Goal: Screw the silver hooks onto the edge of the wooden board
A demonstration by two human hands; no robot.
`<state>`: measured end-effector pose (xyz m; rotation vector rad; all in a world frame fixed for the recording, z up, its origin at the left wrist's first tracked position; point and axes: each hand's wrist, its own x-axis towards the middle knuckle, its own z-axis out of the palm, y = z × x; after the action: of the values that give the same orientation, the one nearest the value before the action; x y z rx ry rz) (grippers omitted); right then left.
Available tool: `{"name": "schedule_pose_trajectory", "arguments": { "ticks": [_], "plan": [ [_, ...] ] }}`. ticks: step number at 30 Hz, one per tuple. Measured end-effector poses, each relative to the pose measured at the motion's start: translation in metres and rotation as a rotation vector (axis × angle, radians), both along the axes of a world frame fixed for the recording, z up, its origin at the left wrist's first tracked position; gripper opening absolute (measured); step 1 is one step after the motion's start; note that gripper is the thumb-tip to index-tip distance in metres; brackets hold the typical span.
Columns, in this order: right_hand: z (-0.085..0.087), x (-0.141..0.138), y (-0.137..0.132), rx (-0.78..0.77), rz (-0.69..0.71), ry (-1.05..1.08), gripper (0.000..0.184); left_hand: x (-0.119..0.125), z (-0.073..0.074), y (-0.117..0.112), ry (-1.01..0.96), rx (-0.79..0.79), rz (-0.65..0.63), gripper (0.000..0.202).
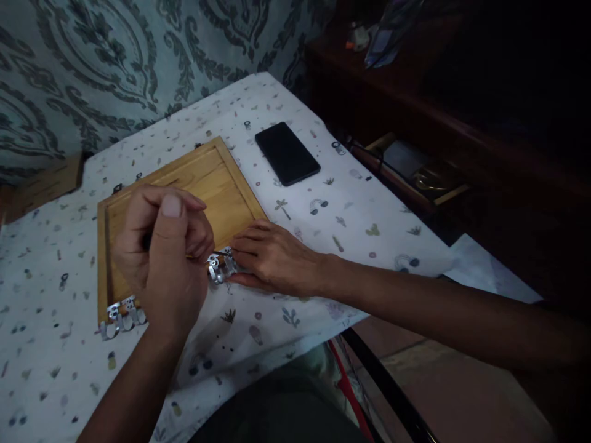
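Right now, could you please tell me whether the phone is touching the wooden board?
Apart: the head view shows a strip of patterned tablecloth between the phone and the wooden board.

Home rm w/ printed tblcloth [332, 209]

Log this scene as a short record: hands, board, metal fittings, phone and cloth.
Left hand: closed around a slim tool, its shaft at the right metal fitting
Right hand: at that same fitting; grip partly hidden
Board: wooden, rimmed, lying flat
Left metal fitting: at the board's near edge
Phone: black, apart from the board
Cloth: white, patterned
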<state>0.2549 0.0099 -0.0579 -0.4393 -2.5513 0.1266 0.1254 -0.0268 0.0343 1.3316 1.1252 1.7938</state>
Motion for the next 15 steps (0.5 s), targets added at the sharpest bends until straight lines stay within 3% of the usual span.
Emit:
{"name": "schedule_pose_trajectory", "arguments": {
  "ticks": [7, 15],
  "plan": [
    [-0.001, -0.001, 0.001, -0.006, -0.003, -0.005, 0.043, -0.002, -0.001, -0.003, 0.183, -0.017, -0.085, 0.027],
    [-0.002, -0.001, 0.001, -0.029, 0.011, 0.010, 0.043, -0.019, 0.002, 0.008, 0.323, -0.023, -0.389, 0.037]
  ]
}}
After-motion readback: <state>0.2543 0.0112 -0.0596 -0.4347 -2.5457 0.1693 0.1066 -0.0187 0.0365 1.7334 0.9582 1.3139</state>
